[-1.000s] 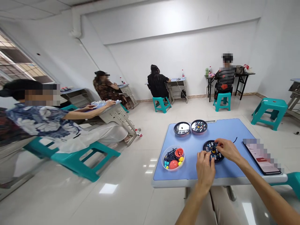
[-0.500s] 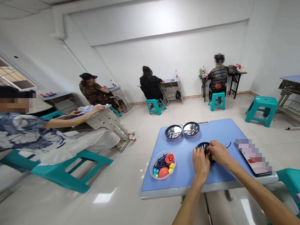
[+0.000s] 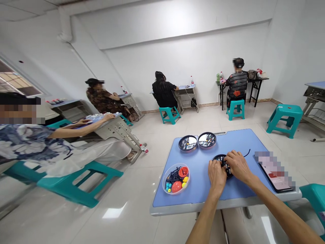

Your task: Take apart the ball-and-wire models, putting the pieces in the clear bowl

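Both my hands are bent over a round black disc [image 3: 218, 158] studded with small coloured pieces, and they hide most of it. My left hand [image 3: 216, 174] has its fingers curled down on the near left of the disc. My right hand [image 3: 237, 166] presses in from the right, its fingertips on the disc's far side. A thin black wire [image 3: 246, 153] curves away past my right hand. Up the table sit two round dark tins [image 3: 188, 143], with a second tin [image 3: 207, 139] beside the first. A clear plastic bowl [image 3: 176, 179] of red, yellow and black parts lies to my left.
A phone [image 3: 275, 173] lies at the right of the blue table [image 3: 162, 200]. A teal stool [image 3: 315, 196] stands by the table's right corner. A seated person [image 3: 20, 142] is at a desk to my left; two more sit at the far wall.
The view has swung left and the table sits lower-left in the frame. My hands have closed in over the disc and cover more of it.
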Motion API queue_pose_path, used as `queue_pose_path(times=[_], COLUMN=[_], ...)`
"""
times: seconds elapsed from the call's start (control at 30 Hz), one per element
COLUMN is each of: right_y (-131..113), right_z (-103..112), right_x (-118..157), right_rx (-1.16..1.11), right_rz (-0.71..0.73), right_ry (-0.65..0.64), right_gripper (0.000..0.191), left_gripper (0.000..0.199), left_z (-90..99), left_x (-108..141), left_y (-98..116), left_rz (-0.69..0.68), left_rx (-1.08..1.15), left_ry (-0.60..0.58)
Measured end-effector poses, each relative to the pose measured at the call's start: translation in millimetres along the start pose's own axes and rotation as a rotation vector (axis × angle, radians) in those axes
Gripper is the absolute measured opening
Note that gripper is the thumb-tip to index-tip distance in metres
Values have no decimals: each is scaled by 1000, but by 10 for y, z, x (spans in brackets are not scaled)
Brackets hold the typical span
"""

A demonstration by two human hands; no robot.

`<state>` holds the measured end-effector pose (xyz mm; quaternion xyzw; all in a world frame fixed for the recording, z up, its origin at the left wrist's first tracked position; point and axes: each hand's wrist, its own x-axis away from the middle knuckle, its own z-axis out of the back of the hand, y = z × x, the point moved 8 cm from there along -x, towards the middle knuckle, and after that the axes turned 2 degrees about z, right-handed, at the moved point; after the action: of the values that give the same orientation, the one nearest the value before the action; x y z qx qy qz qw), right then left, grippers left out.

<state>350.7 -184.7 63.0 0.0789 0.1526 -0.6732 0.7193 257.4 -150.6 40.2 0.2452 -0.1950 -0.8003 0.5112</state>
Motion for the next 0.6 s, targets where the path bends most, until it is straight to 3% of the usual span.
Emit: queue_pose_path(times=[0.2, 0.4, 0.5, 0.6], right_y=[-30, -103, -198, -357], right_z=[406, 809, 900, 916], right_x=[-45, -60, 0, 86], right_rx=[-17, 30, 34, 0], right_rz=[7, 77, 111, 142], right_ry=[160, 336, 390, 408], right_gripper=[24, 27, 27, 24], left_gripper=[12, 18, 37, 35], left_z=[22, 74, 281, 595], left_x=[12, 20, 97, 247], left_y=[-3, 3, 33, 95], left_rz=[-8, 40, 16, -94], left_rx=[6, 19, 170, 428], left_ry=[49, -30, 40, 165])
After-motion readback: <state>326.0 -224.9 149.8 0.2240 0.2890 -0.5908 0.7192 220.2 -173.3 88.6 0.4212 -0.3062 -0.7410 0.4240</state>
